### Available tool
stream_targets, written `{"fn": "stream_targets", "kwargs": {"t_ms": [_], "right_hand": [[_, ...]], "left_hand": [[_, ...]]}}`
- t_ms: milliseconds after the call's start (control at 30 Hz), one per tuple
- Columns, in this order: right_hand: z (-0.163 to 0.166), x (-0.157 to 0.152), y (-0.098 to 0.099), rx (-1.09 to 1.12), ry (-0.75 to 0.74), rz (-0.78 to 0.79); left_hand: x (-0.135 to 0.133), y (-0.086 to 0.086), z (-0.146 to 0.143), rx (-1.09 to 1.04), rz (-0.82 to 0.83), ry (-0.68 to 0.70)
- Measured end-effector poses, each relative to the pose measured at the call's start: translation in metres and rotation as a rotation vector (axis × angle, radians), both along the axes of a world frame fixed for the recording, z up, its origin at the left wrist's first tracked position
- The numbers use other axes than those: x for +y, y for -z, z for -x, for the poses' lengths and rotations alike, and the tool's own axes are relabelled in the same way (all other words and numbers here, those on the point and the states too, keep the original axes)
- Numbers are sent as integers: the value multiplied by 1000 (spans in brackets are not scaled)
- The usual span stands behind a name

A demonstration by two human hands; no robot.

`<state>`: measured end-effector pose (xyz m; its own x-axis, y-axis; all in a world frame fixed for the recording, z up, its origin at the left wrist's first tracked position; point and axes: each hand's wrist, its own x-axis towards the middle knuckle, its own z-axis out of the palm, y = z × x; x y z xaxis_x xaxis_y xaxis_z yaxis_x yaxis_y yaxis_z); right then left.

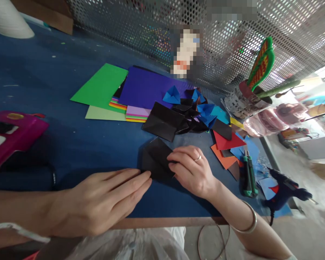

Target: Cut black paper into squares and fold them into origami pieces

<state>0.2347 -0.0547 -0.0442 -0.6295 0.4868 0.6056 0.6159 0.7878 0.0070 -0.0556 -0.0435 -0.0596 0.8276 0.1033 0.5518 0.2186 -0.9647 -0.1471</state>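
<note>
A folded black paper [155, 157] lies on the blue table [70, 137] near its front edge. My left hand [103, 200] rests flat with fingers stretched out, its fingertips pressing the paper's left corner. My right hand [192, 169], with a ring on it, has its fingers curled onto the paper's right side and pinches a fold there. A silver bangle sits on my right wrist.
Behind the paper lie another black sheet [164, 121], blue folded pieces [172, 95], purple [146, 88] and green [101, 86] sheets and red and orange triangles [227, 142]. A green-handled cutter [249, 177] and blue glue gun [283, 191] lie right; a pink pouch [18, 135] left.
</note>
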Motion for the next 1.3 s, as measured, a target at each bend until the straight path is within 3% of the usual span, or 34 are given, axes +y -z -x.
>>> {"fn": "stream_targets", "kwargs": {"t_ms": [167,333,467,567,667,1000,1300], "right_hand": [[9,-12,0,-73,-147,-4],[9,-13,1,-57,-188,118],[0,-8,-5,-81,-219,337],[-11,0,-11,-29,-245,570],[-20,7,-13,39,-259,696],[-12,-4,-11,-11,-337,795],[-13,-1,-11,116,-300,931]], "left_hand": [[4,-2,-13,-64,27,-55],[2,4,-9,-58,67,-44],[-1,-1,-5,-23,223,10],[0,-4,-4,4,255,58],[1,-4,-6,-11,253,63],[2,-6,-6,-12,260,50],[4,-6,1,105,330,164]]}}
